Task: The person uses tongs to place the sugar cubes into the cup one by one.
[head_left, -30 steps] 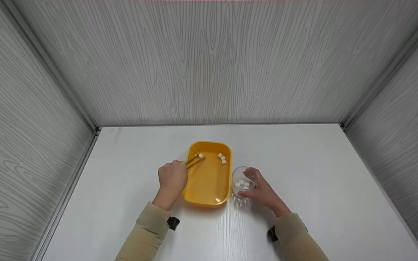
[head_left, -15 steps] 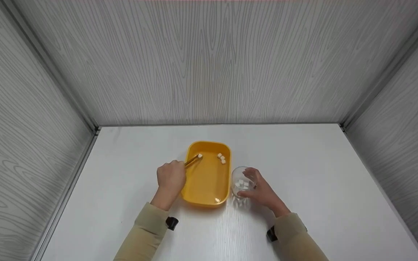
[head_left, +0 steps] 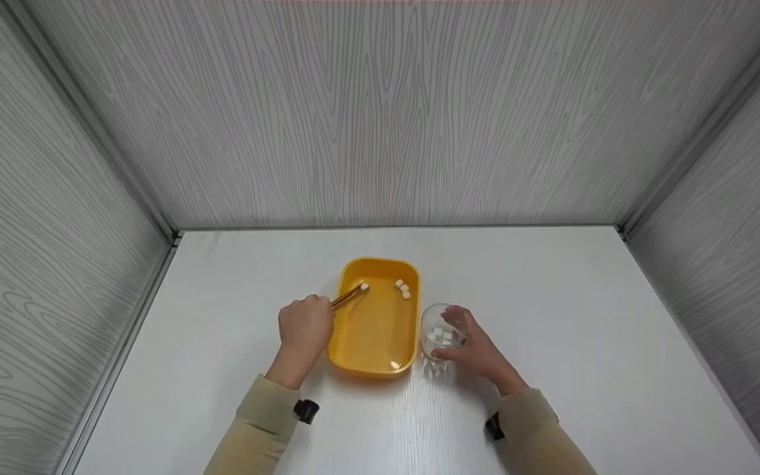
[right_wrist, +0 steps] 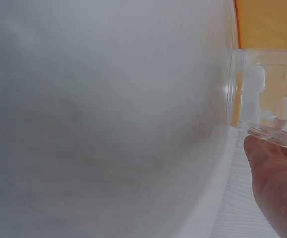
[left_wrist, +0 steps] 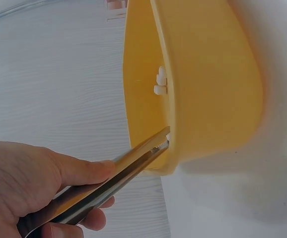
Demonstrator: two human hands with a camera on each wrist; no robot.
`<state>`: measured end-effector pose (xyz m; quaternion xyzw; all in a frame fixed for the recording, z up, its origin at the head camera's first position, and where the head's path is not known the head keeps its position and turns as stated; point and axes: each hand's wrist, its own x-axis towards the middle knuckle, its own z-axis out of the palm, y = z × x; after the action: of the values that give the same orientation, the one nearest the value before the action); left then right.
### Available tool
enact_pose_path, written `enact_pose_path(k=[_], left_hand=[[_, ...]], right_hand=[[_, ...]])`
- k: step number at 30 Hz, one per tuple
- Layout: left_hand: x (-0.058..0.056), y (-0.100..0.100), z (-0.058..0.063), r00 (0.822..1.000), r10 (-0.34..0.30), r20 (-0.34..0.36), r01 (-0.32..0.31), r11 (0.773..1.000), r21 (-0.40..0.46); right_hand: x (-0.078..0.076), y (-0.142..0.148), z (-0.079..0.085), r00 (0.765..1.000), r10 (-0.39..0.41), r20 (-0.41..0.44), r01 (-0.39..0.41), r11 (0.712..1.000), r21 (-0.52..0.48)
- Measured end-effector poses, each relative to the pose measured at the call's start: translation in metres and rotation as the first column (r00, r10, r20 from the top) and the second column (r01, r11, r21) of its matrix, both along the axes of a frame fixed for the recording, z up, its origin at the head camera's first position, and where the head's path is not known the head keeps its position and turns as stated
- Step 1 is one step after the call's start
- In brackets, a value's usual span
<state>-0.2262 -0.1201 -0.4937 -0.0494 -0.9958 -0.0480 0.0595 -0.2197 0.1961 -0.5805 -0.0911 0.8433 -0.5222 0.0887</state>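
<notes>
The left hand (head_left: 306, 326) grips tongs (head_left: 346, 298) pinching a cube (head_left: 364, 287), far left in the tray (head_left: 373, 336). The right hand (head_left: 479, 351) holds a glass (head_left: 429, 324) alongside.

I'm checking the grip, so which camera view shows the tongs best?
The left wrist view: the tongs appear large, with the left hand gripping them. The head view shows only their front part, small; the right wrist view shows none.
</notes>
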Motion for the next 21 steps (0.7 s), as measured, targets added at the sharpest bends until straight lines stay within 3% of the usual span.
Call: enact_pose_path(k=[7, 21], left_hand=[[0.009, -0.004, 0.007, 1.0, 0.013, 0.0, -0.013, 1.0, 0.026], [0.031, -0.012, 0.01, 0.991, -0.028, -0.128, 0.037, 0.997, 0.062]], right_hand=[[0.0, 0.001, 0.0, 1.0, 0.009, -0.006, -0.009, 1.0, 0.002], [0.0, 0.001, -0.002, 1.0, 0.013, -0.026, -0.013, 1.0, -0.007]])
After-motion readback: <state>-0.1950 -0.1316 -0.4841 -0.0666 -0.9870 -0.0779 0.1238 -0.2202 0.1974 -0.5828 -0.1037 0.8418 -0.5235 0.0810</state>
